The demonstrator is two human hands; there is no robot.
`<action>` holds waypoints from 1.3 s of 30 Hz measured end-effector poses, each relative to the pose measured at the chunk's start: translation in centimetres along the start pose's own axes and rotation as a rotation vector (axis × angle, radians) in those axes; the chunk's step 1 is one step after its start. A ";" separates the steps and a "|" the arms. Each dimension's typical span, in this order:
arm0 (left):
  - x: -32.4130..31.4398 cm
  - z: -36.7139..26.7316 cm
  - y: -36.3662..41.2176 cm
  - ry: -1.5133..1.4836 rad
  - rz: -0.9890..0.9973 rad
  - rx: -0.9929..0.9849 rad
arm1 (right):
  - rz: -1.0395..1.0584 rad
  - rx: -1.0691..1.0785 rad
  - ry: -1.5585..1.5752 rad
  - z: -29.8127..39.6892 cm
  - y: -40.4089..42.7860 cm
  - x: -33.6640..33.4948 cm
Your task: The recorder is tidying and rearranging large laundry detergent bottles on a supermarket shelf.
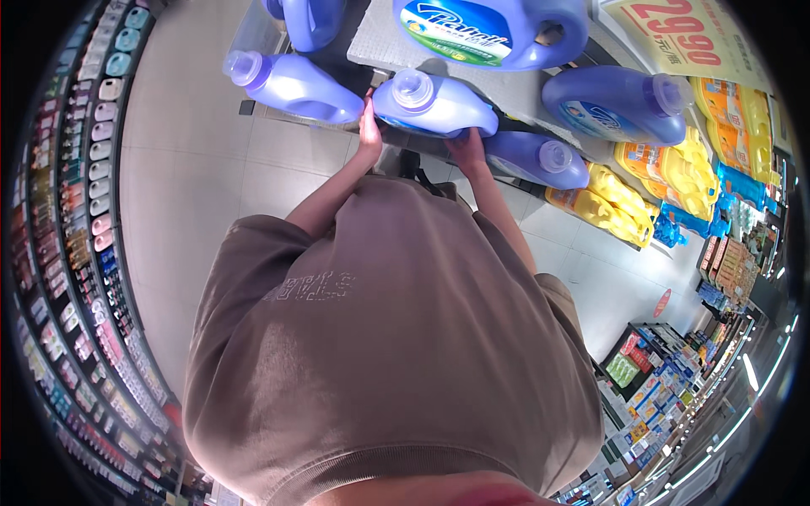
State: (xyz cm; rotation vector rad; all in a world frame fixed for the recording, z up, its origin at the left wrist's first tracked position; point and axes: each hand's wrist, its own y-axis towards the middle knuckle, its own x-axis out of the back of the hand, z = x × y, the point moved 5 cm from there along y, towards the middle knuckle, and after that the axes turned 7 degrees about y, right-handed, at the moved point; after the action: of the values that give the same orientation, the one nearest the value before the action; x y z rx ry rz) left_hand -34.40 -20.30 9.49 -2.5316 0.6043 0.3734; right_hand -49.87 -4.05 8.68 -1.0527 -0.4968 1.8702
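A purple detergent bottle (452, 104) with a translucent cap stands upright at the near edge of a display stand, between my two hands. My left hand (370, 131) lies along its left end, fingers extended and pressed to the plastic. At the right end, my right hand (467, 150) grips the lower front, its fingertips partly hidden behind the bottle. Close on the left is another purple bottle (304, 85), near the back of my left fingers. To the right of my right hand sits a lower purple bottle (535, 158).
A large purple bottle (506, 31) and a purple bottle (614, 104) stand on a higher grey tier (373, 38). Yellow bottles (601, 205) continue to the right, beneath a price sign (683, 38). Stocked shelves (95, 171) line the left across a tiled floor (183, 126).
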 end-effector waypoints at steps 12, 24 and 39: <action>-0.4 0.2 1.3 0.051 0.034 0.172 | -0.107 0.077 -0.087 0.0 -0.1 0.6; -4.4 -7.4 -3.3 0.173 0.072 -0.048 | -0.045 0.230 -0.065 3.9 -8.4 -2.0; -13.4 -26.5 -13.8 0.081 0.345 -0.216 | 0.194 0.533 -0.297 18.4 -20.1 -13.2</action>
State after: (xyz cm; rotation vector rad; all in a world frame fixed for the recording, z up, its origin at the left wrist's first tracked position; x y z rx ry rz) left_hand -35.44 -19.10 42.16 -2.6546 1.0912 0.4804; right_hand -51.78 -3.62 38.88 -0.4836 -0.0453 2.1784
